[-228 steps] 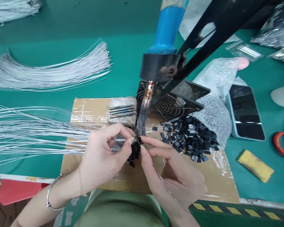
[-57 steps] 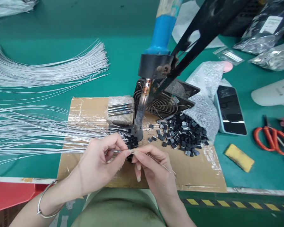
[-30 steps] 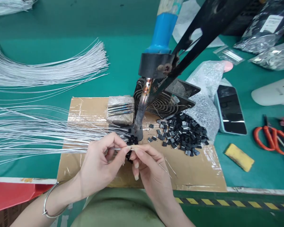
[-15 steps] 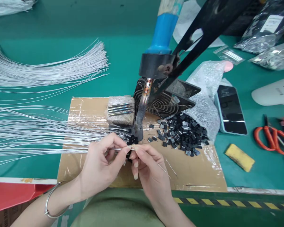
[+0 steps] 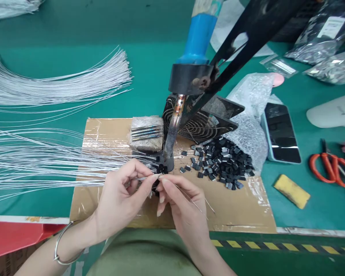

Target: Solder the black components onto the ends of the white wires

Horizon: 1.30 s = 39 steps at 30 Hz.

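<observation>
My left hand [image 5: 126, 195] pinches the end of a thin white wire [image 5: 140, 178] between thumb and forefinger. Tip to tip with it, my right hand [image 5: 184, 203] has its thumb and forefinger closed on a fine silvery wire [image 5: 194, 203], which trails back over the palm side. What lies right between the fingertips is too small to make out. Just behind them, black connector pieces [image 5: 161, 168] sit at the ends of a spread of white wires [image 5: 46, 161]. Above these stands a soldering iron [image 5: 174, 130] with a blue handle, its tip pointing down.
A cardboard sheet [image 5: 235, 214] carries a heap of black pieces [image 5: 227, 163], a grey block [image 5: 146, 143] with metal rods and a black fan [image 5: 198, 124]. Rightward lie a phone [image 5: 281, 132], a yellow sponge [image 5: 291, 191] and orange-handled scissors [image 5: 322, 168]. Another wire bundle [image 5: 74, 88] lies back left.
Both hands stay at nearly the same spot, fingertips still together. My right hand's lower fingers have shifted slightly left, and more of the trailing fine wire shows over that hand.
</observation>
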Tool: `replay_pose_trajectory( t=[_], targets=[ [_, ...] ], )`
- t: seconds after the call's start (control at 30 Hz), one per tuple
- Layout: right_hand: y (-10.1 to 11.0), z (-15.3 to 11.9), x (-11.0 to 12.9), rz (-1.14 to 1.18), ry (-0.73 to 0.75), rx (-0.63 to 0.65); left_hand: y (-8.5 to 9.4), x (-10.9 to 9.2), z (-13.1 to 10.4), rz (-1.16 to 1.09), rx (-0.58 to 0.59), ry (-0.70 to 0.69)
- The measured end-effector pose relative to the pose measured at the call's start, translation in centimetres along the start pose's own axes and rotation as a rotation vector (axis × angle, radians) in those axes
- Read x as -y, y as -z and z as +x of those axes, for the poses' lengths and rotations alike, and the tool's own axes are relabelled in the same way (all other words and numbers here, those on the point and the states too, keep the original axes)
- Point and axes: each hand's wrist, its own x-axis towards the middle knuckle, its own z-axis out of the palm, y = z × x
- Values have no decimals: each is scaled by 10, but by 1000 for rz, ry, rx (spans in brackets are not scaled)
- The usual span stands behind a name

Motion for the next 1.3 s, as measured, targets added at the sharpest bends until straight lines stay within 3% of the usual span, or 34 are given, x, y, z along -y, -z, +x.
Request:
replay_pose_trajectory(
  t=[0.53, 0.8, 1.07, 1.3],
  targets=[
    [5, -3, -2, -65, 71, -2, -1, 1, -2, 28, -37, -55],
    [8, -2, -2, -52, 38, 45, -1, -2, -1, 93, -38, -102],
    [15, 3, 10, -30, -90, 149, 4, -2, -3, 216, -16, -142],
    [17, 3, 8, -29, -83, 143, 1, -1, -2, 212, -23, -149]
  ],
)
